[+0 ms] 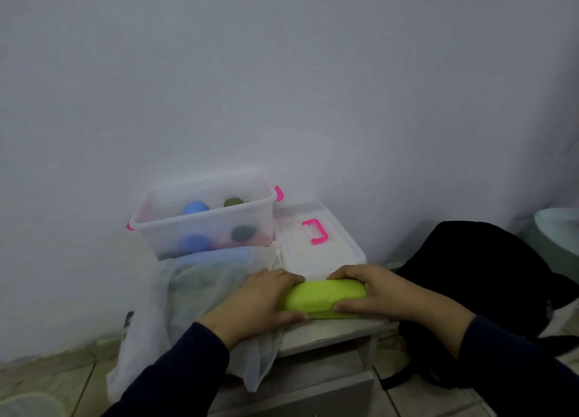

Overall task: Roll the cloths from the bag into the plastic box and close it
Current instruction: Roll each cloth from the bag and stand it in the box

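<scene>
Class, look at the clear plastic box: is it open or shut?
Open. The plastic box has no cover on it; its lid, with the pink handle, lies flat beside it, and rolled cloths show inside.

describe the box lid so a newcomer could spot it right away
Find the clear plastic box against the wall. The lid lies flat just right of it, behind the hands rolling a green cloth. Its pink handle on top sets it apart.
</scene>
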